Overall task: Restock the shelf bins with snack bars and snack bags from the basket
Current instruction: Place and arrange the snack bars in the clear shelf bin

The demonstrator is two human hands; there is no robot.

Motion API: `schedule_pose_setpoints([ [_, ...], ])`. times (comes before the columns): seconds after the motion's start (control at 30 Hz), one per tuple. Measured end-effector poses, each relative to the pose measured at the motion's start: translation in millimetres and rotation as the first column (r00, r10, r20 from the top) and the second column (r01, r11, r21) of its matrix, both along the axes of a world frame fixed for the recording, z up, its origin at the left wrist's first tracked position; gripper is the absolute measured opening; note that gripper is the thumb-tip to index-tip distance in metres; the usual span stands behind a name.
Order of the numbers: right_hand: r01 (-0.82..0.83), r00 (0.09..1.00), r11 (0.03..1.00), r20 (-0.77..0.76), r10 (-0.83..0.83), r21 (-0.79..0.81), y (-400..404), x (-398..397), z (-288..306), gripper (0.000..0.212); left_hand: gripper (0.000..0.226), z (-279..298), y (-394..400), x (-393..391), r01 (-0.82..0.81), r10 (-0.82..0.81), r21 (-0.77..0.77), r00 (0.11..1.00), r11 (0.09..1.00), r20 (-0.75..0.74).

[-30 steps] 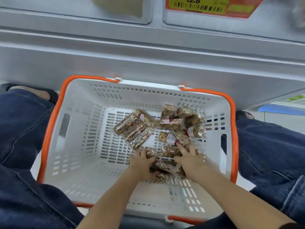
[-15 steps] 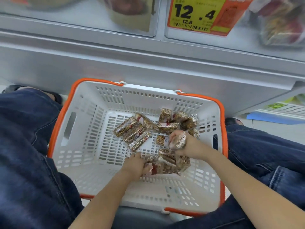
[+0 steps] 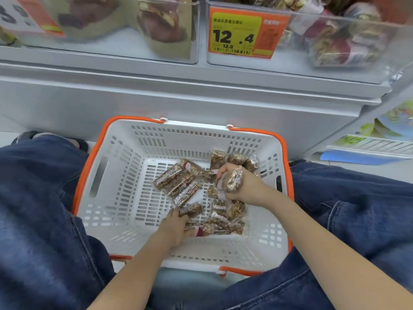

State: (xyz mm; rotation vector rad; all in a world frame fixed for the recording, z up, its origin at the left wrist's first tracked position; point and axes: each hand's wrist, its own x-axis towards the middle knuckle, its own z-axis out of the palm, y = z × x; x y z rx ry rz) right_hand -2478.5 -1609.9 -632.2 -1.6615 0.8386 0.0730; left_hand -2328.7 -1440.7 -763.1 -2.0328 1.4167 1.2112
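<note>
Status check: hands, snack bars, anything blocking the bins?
Right hand grips snack bars. Left hand gathering more in basket. Bins above, path unobstructed.

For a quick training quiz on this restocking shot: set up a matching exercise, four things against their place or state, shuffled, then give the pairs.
Things
1. right hand
2. left hand
3. price tag
4. basket

Places or states
A. on the front of a clear shelf bin
B. on the floor between the person's knees
C. raised, grip closed round a snack bar
D. low in the basket, on the near bars

Pairs: 1-C, 2-D, 3-A, 4-B
</note>
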Motion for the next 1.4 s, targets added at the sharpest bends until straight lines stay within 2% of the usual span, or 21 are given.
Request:
schedule_pose_setpoints([
  [0.2,0.056,0.997,0.998,-0.056,-0.055,0.016,-5,-2,-20,0.032,0.055,-13,-10,9,-0.006,0.006,0.012,1.000,1.000,0.025],
  [0.33,0.086,0.991,0.996,-0.103,-0.084,0.012,-13,3,-32,0.030,0.050,-27,-8,8,0.086,-0.088,0.064,0.995,0.994,0.040],
  [0.5,0.101,0.986,0.994,-0.137,-0.096,0.030,-20,12,-45,0.034,0.050,-29,-21,6,0.104,-0.114,0.084,0.986,0.991,0.122],
  [0.57,0.121,0.984,0.991,-0.138,-0.113,0.054,-23,15,-45,0.038,0.049,-26,-25,12,0.100,-0.106,0.069,0.990,0.993,0.091],
  [0.6,0.134,0.983,0.989,-0.136,-0.124,0.063,-23,16,-44,0.039,0.046,-22,-26,17,0.047,-0.049,0.052,0.998,0.998,0.037],
  [0.7,0.181,0.979,0.982,-0.103,-0.175,0.047,-24,19,-28,0.041,0.029,7,-33,35,-0.239,0.230,-0.027,0.954,0.971,-0.195],
  [0.77,0.196,0.980,0.980,-0.038,-0.196,0.011,-23,20,-11,0.040,0.026,40,-44,43,-0.368,0.331,-0.092,0.901,0.925,-0.281],
  [0.87,0.174,0.984,0.981,0.059,-0.169,-0.087,-21,18,29,0.038,0.027,101,-65,49,-0.440,0.327,-0.265,0.866,0.858,-0.379],
  [0.97,0.185,0.974,0.957,0.169,-0.149,-0.222,-19,9,87,0.036,0.024,174,-73,46,-0.392,0.242,-0.498,0.909,0.773,-0.338],
  [1.03,0.237,0.950,0.928,0.271,-0.158,-0.289,-18,-5,132,0.037,0.018,223,-75,42,-0.377,0.196,-0.608,0.918,0.699,-0.345],
  [1.1,0.350,0.895,0.872,0.398,-0.204,-0.341,-20,-22,171,0.032,0.021,269,-82,34,-0.413,0.142,-0.677,0.897,0.610,-0.419],
  [1.13,0.463,0.844,0.825,0.447,-0.298,-0.324,-25,-31,187,0.028,0.024,289,-90,28,-0.441,0.104,-0.698,0.877,0.564,-0.470],
  [1.17,0.603,0.757,0.749,0.494,-0.428,-0.275,-31,-37,205,0.026,0.025,307,-101,20,-0.488,0.068,-0.701,0.842,0.520,-0.535],
  [1.2,0.694,0.647,0.693,0.593,-0.480,-0.196,-41,-45,217,0.029,0.024,323,-114,9,-0.551,0.032,-0.684,0.789,0.477,-0.613],
  [1.23,0.701,0.570,0.695,0.710,-0.412,-0.160,-52,-49,229,0.035,0.020,337,-129,-2,-0.610,-0.005,-0.654,0.729,0.447,-0.684],
  [1.3,0.753,0.522,0.606,0.793,-0.314,-0.256,-74,-47,249,0.046,0.015,360,-164,-26,-0.670,-0.053,-0.616,0.658,0.415,-0.751],
  [1.37,0.814,0.514,0.470,0.800,-0.309,-0.341,-106,-41,254,0.050,0.020,369,-204,-42,-0.682,-0.057,-0.641,0.668,0.353,-0.742],
  [1.4,0.835,0.506,0.414,0.802,-0.318,-0.363,-123,-38,255,0.049,0.025,369,-226,-44,-0.665,-0.034,-0.681,0.707,0.306,-0.706],
])
